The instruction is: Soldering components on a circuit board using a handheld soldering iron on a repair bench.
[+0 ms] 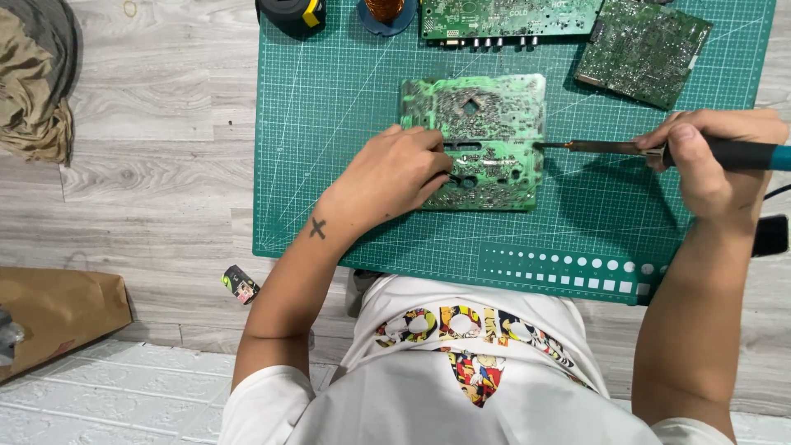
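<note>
A light green circuit board (486, 115) lies solder side up in the middle of a green cutting mat (346, 124). My left hand (391, 173) rests on the board's left part, fingers pinched on something small and dark near a slot. My right hand (709, 161) grips a soldering iron (626, 148) with a blue and black handle. The iron's tip touches the board's right edge.
Two more green circuit boards (511, 16) (643, 51) lie at the mat's far edge, beside a copper wire spool (386, 10) and a black and yellow tape measure (292, 12). A crumpled cloth (33, 78) lies far left, a brown paper bag (58, 309) near left, a small striped object (241, 284) beside the mat.
</note>
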